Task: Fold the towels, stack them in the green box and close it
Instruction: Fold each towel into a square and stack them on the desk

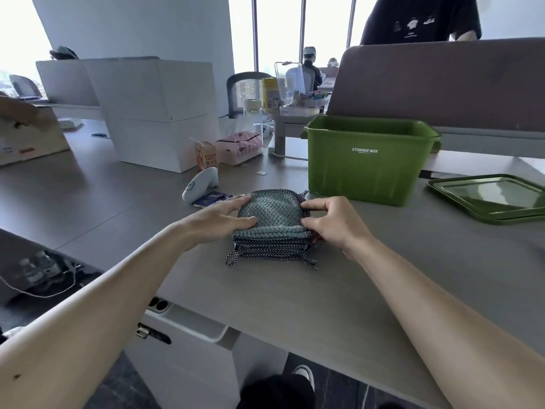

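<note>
At the far left of the grey table (295, 305) stands a tall white box (156, 113), and just right of it sit a small orange carton (206, 156) and a pink tissue pack (240, 147). Nearer the person, a white handheld controller (200, 184) lies beside a dark blue card (211, 199). The left hand (219, 218) rests flat on the left side of the stack of folded towels (269, 228), fingers stretched out and slightly spread, the thumb pressing the top layer. The stack sits on the table, in front of the green box and outside it; its top towel is pale teal with a dark dotted edge. The right hand (330, 222) pinches the stack's right edge, thumb and fingers curled closed on the cloth. Behind and to the right stands the green box (365, 166), open at the top and marked "STORAGE BOX". Its green lid (489, 199) lies flat on the table further right, apart from the box.
</note>
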The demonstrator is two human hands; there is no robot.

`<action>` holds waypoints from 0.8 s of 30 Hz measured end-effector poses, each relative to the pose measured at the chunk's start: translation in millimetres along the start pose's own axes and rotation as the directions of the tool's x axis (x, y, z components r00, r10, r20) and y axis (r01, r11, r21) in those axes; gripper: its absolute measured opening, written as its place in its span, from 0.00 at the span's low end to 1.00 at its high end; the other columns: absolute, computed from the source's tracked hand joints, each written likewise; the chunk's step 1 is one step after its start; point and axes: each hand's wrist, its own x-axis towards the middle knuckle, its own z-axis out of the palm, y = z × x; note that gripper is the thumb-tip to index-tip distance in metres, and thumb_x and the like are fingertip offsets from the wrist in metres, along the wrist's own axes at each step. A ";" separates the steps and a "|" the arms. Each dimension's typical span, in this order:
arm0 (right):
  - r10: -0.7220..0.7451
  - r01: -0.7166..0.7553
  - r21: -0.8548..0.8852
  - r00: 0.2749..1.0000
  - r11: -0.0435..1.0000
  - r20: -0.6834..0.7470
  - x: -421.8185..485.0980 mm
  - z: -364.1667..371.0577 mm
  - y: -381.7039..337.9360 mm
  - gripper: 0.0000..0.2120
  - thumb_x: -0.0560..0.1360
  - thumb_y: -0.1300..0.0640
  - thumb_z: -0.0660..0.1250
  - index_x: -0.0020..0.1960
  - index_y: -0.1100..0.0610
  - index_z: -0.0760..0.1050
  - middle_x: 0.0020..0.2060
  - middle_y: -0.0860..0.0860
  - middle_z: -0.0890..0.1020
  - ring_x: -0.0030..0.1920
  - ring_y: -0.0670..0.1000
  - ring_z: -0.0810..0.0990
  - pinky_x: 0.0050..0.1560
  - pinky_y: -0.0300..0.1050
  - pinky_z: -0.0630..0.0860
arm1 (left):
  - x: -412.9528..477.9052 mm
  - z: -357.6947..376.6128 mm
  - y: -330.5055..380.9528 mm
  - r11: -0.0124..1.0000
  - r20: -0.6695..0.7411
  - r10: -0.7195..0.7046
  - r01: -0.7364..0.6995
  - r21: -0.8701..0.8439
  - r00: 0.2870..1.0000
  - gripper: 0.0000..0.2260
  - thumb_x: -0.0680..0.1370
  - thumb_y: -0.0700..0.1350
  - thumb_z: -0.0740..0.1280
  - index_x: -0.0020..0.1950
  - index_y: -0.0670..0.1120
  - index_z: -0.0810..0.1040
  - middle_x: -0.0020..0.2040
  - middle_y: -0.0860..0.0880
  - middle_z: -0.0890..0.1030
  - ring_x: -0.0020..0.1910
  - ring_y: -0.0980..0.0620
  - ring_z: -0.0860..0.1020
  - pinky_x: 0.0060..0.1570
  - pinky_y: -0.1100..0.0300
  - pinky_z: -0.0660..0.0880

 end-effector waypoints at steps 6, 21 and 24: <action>0.014 -0.005 0.077 0.992 0.997 -0.124 -20.1 -25.0 -1.2 0.04 0.73 0.57 0.71 0.46 0.52 0.83 0.40 0.48 0.86 0.29 0.45 0.79 0.34 0.44 0.79 | -7.7 9.4 41.9 0.965 -0.366 0.226 -0.156 0.212 0.903 0.21 0.72 0.56 0.73 0.64 0.58 0.77 0.71 0.58 0.71 0.68 0.55 0.70 0.72 0.42 0.61; 0.012 -0.131 -0.298 0.929 0.946 -0.370 -141.4 -204.1 53.4 0.06 0.74 0.57 0.70 0.41 0.55 0.84 0.20 0.38 0.77 0.24 0.34 0.75 0.33 0.34 0.71 | 15.6 189.6 198.4 0.842 -0.078 0.537 -0.529 0.108 0.840 0.12 0.69 0.57 0.70 0.50 0.62 0.75 0.59 0.56 0.76 0.62 0.53 0.74 0.66 0.42 0.68; 0.014 -0.192 -0.346 0.890 0.918 -0.456 -167.7 -236.0 67.6 0.05 0.73 0.57 0.70 0.41 0.53 0.85 0.31 0.41 0.83 0.35 0.38 0.78 0.40 0.32 0.70 | 16.8 231.1 225.5 0.830 0.034 0.552 -0.552 0.078 0.833 0.17 0.66 0.62 0.67 0.53 0.62 0.76 0.60 0.55 0.77 0.60 0.52 0.75 0.65 0.43 0.70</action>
